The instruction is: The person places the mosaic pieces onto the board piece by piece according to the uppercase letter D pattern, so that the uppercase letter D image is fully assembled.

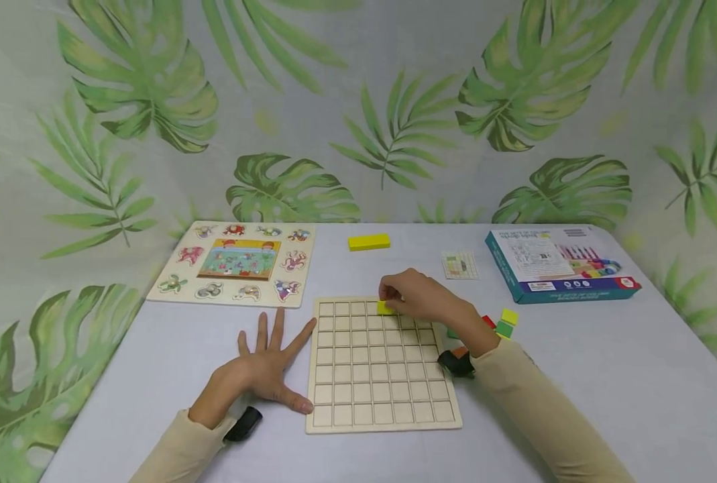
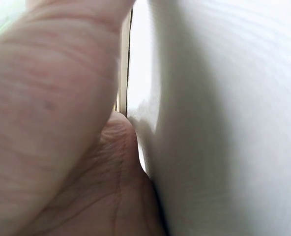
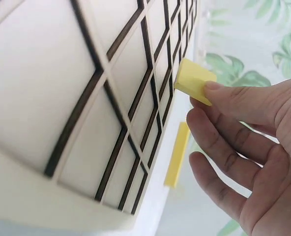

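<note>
A pale wooden grid board (image 1: 379, 396) lies on the table in front of me. My right hand (image 1: 403, 295) pinches a small yellow block (image 1: 385, 308) and holds it on a square in the board's top row; the right wrist view shows that yellow block (image 3: 193, 81) at the fingertips against the grid board (image 3: 62, 88). My left hand (image 1: 271, 362) lies flat on the table with fingers spread, its thumb against the board's left edge. The left wrist view shows only the left hand (image 2: 62, 137) close up against the white table.
A long yellow bar (image 1: 369, 241) lies beyond the board. Coloured blocks (image 1: 506, 323) sit right of my right wrist. An animal peg puzzle (image 1: 237, 261) is at the back left, a blue box (image 1: 560, 263) at the back right, a small card (image 1: 459, 265) between.
</note>
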`<state>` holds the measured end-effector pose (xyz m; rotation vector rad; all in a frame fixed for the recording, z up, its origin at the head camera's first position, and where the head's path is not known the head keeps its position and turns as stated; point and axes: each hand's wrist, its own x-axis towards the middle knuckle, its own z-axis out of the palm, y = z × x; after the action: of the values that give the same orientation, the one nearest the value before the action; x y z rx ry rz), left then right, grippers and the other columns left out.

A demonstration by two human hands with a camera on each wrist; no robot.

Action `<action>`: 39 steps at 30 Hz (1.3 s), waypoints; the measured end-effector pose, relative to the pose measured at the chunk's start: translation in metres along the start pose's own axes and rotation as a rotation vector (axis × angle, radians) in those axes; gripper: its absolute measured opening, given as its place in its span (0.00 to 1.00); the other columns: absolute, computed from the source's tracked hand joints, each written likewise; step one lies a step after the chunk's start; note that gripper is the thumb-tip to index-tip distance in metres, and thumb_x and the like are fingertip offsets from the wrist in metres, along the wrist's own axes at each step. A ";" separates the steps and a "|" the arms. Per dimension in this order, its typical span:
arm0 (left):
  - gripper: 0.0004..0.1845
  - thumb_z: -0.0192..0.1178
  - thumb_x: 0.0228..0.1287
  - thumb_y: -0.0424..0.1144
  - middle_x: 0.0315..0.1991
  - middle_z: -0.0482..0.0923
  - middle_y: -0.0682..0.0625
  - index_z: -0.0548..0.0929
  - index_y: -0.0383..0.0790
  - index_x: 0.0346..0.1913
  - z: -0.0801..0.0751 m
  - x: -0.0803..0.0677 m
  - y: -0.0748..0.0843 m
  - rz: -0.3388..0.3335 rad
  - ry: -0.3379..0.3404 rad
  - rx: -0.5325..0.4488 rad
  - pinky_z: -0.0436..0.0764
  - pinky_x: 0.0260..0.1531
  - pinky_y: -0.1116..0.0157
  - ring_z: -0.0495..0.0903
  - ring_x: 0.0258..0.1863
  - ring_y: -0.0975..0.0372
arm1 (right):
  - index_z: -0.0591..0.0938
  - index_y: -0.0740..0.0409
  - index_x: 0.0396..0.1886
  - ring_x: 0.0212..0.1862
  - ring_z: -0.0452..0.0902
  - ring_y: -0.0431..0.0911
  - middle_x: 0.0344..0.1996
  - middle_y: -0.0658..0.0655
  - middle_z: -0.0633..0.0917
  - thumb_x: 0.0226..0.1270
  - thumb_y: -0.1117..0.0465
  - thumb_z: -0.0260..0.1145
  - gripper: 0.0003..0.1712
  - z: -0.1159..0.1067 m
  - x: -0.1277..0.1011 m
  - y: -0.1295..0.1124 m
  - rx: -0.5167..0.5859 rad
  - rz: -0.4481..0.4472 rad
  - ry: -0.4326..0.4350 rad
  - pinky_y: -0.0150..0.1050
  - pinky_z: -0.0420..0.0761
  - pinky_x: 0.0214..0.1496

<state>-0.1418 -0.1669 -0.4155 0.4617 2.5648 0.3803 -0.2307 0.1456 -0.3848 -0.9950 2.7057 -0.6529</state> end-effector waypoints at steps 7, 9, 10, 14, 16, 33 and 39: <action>0.79 0.70 0.26 0.81 0.76 0.12 0.33 0.33 0.63 0.81 0.002 0.003 -0.002 -0.003 -0.015 -0.003 0.23 0.59 0.25 0.12 0.72 0.33 | 0.82 0.55 0.39 0.39 0.79 0.41 0.36 0.48 0.86 0.68 0.66 0.67 0.03 0.004 0.003 -0.007 -0.010 0.017 0.006 0.39 0.79 0.43; 0.80 0.69 0.24 0.82 0.76 0.12 0.33 0.33 0.64 0.80 0.001 0.003 -0.002 -0.003 -0.021 0.000 0.23 0.59 0.25 0.12 0.72 0.33 | 0.82 0.55 0.39 0.39 0.79 0.41 0.36 0.48 0.86 0.69 0.65 0.67 0.02 0.005 0.003 -0.007 -0.014 0.021 0.005 0.38 0.79 0.43; 0.80 0.69 0.24 0.82 0.76 0.12 0.33 0.33 0.64 0.80 0.001 0.004 -0.002 -0.003 -0.024 0.002 0.23 0.59 0.25 0.12 0.72 0.33 | 0.82 0.55 0.39 0.39 0.79 0.41 0.35 0.48 0.86 0.69 0.65 0.67 0.02 0.005 0.004 -0.008 -0.014 0.023 0.003 0.38 0.79 0.43; 0.80 0.69 0.23 0.82 0.76 0.12 0.32 0.34 0.63 0.81 0.003 0.005 -0.003 -0.002 -0.020 0.007 0.23 0.59 0.24 0.13 0.72 0.32 | 0.83 0.57 0.38 0.37 0.78 0.40 0.34 0.48 0.86 0.69 0.65 0.67 0.02 0.007 0.004 -0.010 -0.024 0.005 -0.005 0.37 0.79 0.43; 0.80 0.70 0.22 0.82 0.76 0.12 0.33 0.34 0.64 0.80 0.005 0.007 -0.005 -0.001 -0.011 0.007 0.23 0.59 0.25 0.12 0.72 0.33 | 0.83 0.57 0.38 0.36 0.77 0.39 0.34 0.48 0.85 0.69 0.64 0.67 0.02 0.008 0.004 -0.011 -0.030 0.000 -0.015 0.36 0.78 0.42; 0.79 0.71 0.27 0.79 0.76 0.13 0.32 0.34 0.62 0.81 0.000 0.003 -0.001 0.000 -0.001 -0.004 0.24 0.58 0.24 0.13 0.72 0.32 | 0.88 0.49 0.32 0.38 0.80 0.40 0.38 0.46 0.85 0.68 0.62 0.69 0.05 0.017 -0.002 -0.024 -0.080 0.110 -0.081 0.39 0.80 0.37; 0.81 0.67 0.18 0.85 0.76 0.10 0.34 0.32 0.68 0.80 0.014 0.010 -0.013 0.011 0.034 -0.015 0.20 0.58 0.25 0.10 0.71 0.34 | 0.89 0.52 0.37 0.42 0.78 0.43 0.44 0.50 0.84 0.65 0.62 0.71 0.02 0.016 -0.013 -0.028 -0.113 0.050 -0.055 0.41 0.81 0.44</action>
<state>-0.1460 -0.1722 -0.4355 0.4682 2.5915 0.4139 -0.2001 0.1299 -0.3858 -0.9527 2.7353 -0.4611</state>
